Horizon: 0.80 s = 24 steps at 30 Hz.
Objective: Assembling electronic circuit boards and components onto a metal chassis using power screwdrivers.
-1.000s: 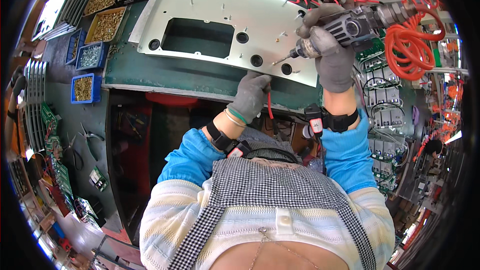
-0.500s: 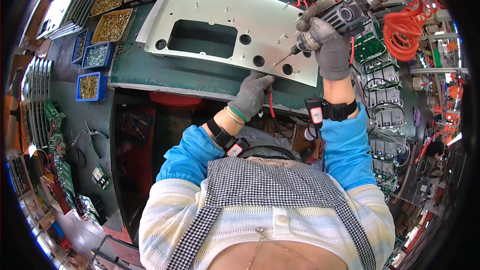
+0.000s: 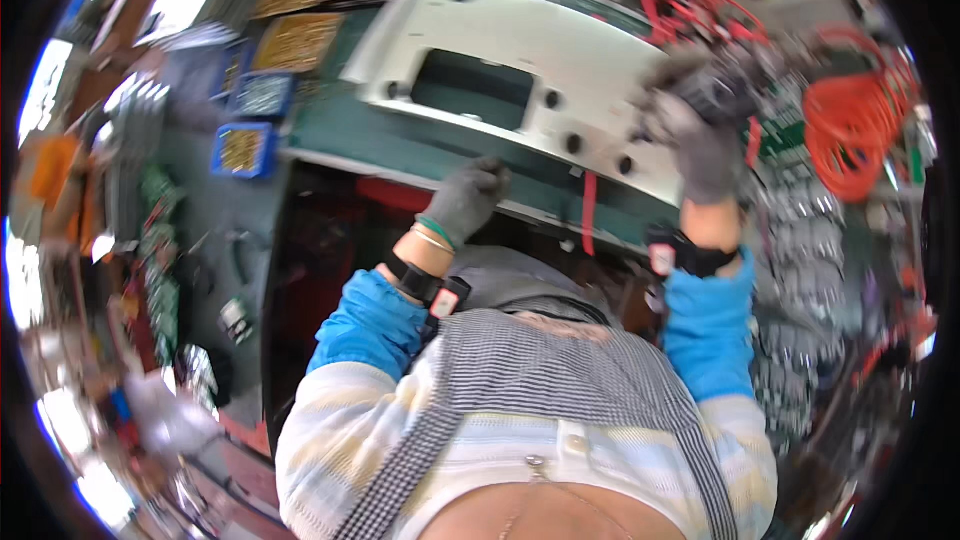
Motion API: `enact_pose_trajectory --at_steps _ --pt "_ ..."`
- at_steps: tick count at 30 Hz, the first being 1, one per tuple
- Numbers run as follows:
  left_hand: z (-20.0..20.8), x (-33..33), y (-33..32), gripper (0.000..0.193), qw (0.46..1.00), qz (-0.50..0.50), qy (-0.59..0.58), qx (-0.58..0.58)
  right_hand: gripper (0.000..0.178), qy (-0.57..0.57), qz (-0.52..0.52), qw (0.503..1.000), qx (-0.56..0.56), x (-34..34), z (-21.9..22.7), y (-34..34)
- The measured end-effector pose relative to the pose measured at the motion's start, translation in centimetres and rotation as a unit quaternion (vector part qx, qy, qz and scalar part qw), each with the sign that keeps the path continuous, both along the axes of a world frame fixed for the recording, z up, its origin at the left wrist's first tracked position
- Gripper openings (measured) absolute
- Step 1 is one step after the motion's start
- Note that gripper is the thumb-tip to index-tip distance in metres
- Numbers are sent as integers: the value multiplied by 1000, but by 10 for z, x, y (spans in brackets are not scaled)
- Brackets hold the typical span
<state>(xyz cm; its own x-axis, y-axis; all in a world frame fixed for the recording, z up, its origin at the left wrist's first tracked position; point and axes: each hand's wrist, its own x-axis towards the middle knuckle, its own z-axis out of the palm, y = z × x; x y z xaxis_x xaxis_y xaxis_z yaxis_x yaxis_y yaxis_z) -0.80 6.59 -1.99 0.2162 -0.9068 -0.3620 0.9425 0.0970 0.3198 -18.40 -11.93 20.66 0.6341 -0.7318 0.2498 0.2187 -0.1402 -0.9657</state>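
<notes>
My right hand (image 3: 697,143), in a grey glove, grips an air drill (image 3: 718,90) over the right end of a pale metal panel (image 3: 490,15); motion smears the drill and its bit. My gloved left hand (image 3: 466,202) is apart from the panel, over the near edge of the green bench. Its fingers are curled in, and whatever may be inside them is hidden. The panel lies flat, with a large rectangular cutout and several round black-rimmed holes.
Blue bins (image 3: 242,150) and cardboard boxes (image 3: 297,42) of small brass-coloured and silver parts stand on the left. A coiled orange-red hose (image 3: 855,135) hangs at the right, above circuit boards (image 3: 785,140). A red strap-like strip (image 3: 589,215) hangs at the bench edge.
My left hand has drawn back from the panel's near edge, and its fingers have curled in. The drill has lifted off the panel toward the right. The whole view has shifted and blurred.
</notes>
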Motion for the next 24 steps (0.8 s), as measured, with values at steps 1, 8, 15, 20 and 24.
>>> enact_pose_trajectory --at_steps 1,8,15,20,24 --pt "-4 12 13 27 959 -47 -281 9 33 31 -40 998 30 -1 1 1" --pt "35 71 84 32 854 85 -503 104 38 -54 -3 998 37 3 13 5" --pt "88 185 117 19 887 306 -210 275 45 -37 0 999 -3 2 6 1" --pt "110 273 101 23 839 283 -314 342 46 -37 -46 998 -3 4 2 0" --pt "103 324 114 23 819 330 -310 353 47 9 -127 992 -19 2 0 0"
